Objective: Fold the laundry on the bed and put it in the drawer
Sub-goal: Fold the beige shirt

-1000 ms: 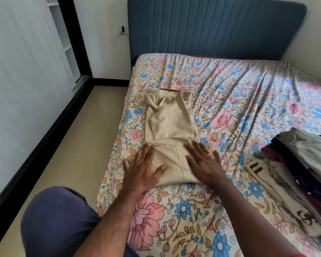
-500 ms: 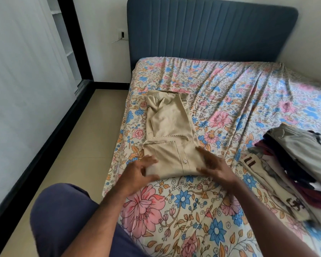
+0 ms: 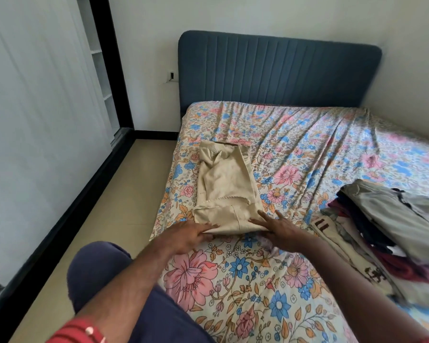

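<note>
A beige garment (image 3: 223, 184), folded into a long narrow strip, lies near the left edge of the bed (image 3: 307, 144), running away from me. My left hand (image 3: 188, 235) is at its near left corner and pinches the hem. At the near right corner, my right hand (image 3: 280, 227) touches the cloth with straight, spread fingers. The near edge is slightly raised off the floral sheet.
A stack of folded clothes (image 3: 394, 219) sits on the bed to the right. The blue padded headboard (image 3: 270, 70) stands at the far end. A white wardrobe (image 3: 35, 120) lines the left wall, with a strip of tan floor (image 3: 124, 194) beside the bed. My knee (image 3: 97, 273) is at the lower left.
Both hands slid back from lying flat on the garment's near part to its near edge. The left now pinches the hem. The view has tilted up and back.
</note>
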